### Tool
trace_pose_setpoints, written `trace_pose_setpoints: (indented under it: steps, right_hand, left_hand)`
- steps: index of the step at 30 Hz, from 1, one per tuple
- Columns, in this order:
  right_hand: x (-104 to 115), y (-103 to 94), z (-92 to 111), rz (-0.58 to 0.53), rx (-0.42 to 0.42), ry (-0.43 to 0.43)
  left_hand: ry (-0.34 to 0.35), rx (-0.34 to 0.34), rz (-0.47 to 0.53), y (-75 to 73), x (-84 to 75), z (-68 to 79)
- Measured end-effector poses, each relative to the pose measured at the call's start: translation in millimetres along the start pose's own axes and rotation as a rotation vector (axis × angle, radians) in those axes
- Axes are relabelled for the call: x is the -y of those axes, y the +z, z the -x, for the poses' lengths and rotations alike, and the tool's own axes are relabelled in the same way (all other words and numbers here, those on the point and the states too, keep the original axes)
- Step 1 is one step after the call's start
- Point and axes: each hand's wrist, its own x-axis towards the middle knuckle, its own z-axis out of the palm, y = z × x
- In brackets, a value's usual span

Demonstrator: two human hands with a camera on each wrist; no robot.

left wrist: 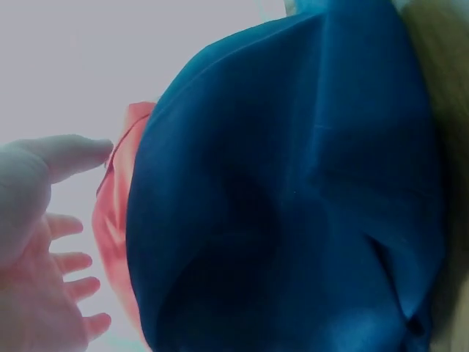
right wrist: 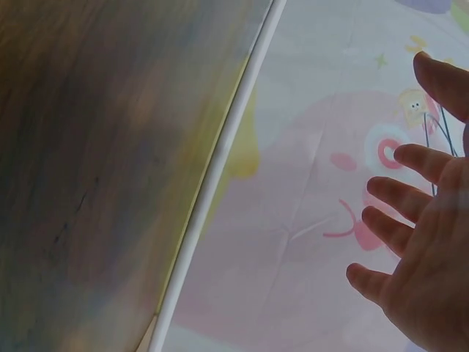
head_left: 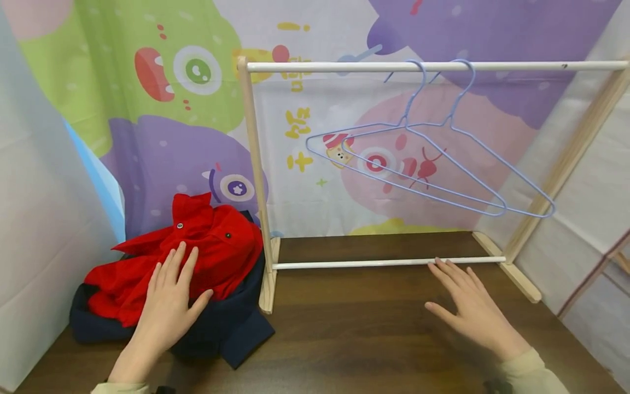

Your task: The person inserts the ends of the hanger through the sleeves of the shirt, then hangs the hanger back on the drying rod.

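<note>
My left hand (head_left: 169,306) is spread with straight fingers over a heap of clothes at the left, holding nothing. On top of the heap lies a red buttoned shirt (head_left: 228,241) with its collar up. Beneath it is a dark navy garment (head_left: 211,328), which fills much of the left wrist view as a blue bulge (left wrist: 286,183). To the right, my right hand (head_left: 467,309) hovers over the table with fingers apart and nothing in them, its fingertips overlapping the rack's lower white bar (head_left: 354,264) in the head view.
A wooden clothes rack (head_left: 255,153) stands on the brown table (head_left: 344,339). Two light-blue wire hangers, a front hanger (head_left: 374,178) and a rear hanger (head_left: 512,167), hang from its white top rail (head_left: 334,67). Behind is a cartoon-printed curtain (head_left: 315,208).
</note>
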Motion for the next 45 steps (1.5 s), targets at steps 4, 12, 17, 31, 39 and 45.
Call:
trace_pose_setpoints:
  steps: [4,12,17,31,39,45]
  right_hand:
    - [3.3,4.6,-4.4,-0.007,-0.008,-0.011]
    - [11.3,13.5,-14.9,-0.018,0.015,-0.021]
    - [22.9,22.4,-17.6,-0.075,0.074,-0.027]
    - [57.6,45.3,-44.1,-0.277,0.132,-0.008]
    - [82.5,56.9,-69.0,-0.452,0.146,0.04]
    - [101.8,67.7,-86.1,-0.578,0.158,0.072]
  left_hand:
    - [-0.073,-0.031,0.019,1.3,4.2,-8.5]
    - [-0.245,-0.043,0.021,-0.5,7.8,-23.1]
    - [-0.33,0.008,0.016,1.6,11.0,-23.0]
    - [-0.433,0.129,0.103,22.6,14.8,-34.3]
    - [-0.506,0.216,0.115,17.0,8.7,-35.4]
    - [-0.432,0.031,0.11,11.2,-7.2,-33.7]
